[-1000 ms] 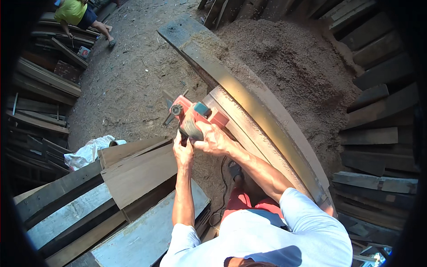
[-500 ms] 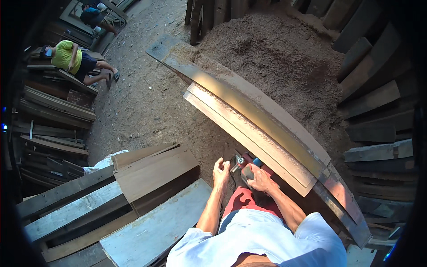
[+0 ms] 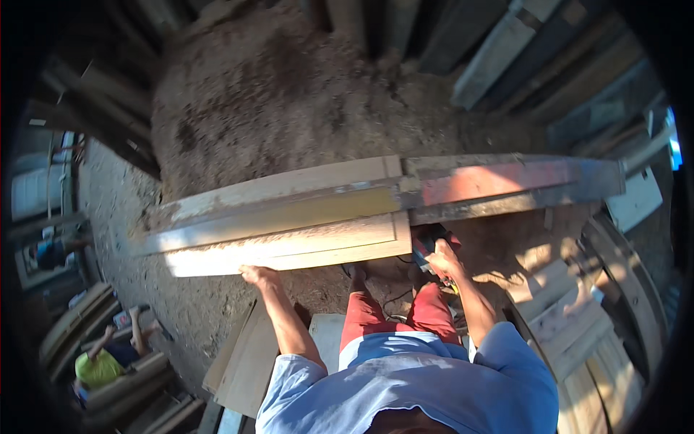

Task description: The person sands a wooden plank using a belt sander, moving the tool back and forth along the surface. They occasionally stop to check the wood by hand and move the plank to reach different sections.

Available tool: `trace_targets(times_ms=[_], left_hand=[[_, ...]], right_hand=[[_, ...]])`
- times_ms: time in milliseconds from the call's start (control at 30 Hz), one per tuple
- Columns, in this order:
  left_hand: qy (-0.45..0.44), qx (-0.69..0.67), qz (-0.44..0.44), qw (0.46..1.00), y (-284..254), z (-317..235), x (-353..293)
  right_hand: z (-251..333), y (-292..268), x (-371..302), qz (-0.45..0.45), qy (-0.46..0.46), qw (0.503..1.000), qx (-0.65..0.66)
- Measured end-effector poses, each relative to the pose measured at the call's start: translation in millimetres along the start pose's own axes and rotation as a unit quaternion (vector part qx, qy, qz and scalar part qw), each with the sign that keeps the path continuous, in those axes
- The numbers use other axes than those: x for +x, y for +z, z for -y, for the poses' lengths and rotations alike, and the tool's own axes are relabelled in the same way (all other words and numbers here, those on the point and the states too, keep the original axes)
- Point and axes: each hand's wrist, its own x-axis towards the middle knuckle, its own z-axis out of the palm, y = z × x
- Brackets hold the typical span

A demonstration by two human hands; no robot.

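A pale wooden panel (image 3: 311, 253) with a framed edge lies along the near side of a long plank bench (image 3: 289, 217); light shavings cover part of its top. My left hand (image 3: 260, 276) grips the panel's near edge toward its left end, fingers curled over it. Just past the panel's right end, my right hand (image 3: 447, 260) is closed round the handle of a red and black electric planer (image 3: 431, 242). The planer hangs low beside the bench, and its underside is hidden.
Brown sawdust (image 3: 275, 87) covers the ground beyond the bench. Old timbers (image 3: 477, 79) lean at the far right. Stacked boards (image 3: 571, 311) lie at near right, other boards (image 3: 246, 362) at near left. A person in a yellow-green shirt (image 3: 101, 369) sits at lower left. A cord (image 3: 394, 298) runs by my feet.
My view has swung to the right. My left hand has gone from free beside the planer to the panel's edge. My right hand has carried the planer to the panel's right end.
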Motion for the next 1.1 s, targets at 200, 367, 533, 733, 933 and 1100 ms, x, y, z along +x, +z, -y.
trace_targets(times_ms=[200,367,533,733,933,1100], left_hand=[[0.318,0.798,0.018,0.511,15,-7,-5],[0.380,0.845,0.051,0.373,38,-31,-40],[0.511,0.791,0.079,0.327,-22,-54,16],[0.131,0.282,0.163,0.936,29,-39,-4],[0.153,0.259,0.136,0.944,32,-42,-34],[0.167,0.299,0.146,0.928,42,-43,-49]], right_hand=[[-167,-12,84,-0.208,0.077,0.960,0.169],[-269,-21,147,-0.239,0.105,0.844,0.469],[-298,-32,226,-0.298,0.064,0.808,0.504],[-332,-15,328,-0.333,0.073,0.805,0.485],[-327,16,395,-0.315,0.091,0.838,0.437],[-327,37,413,-0.309,0.105,0.855,0.403]])
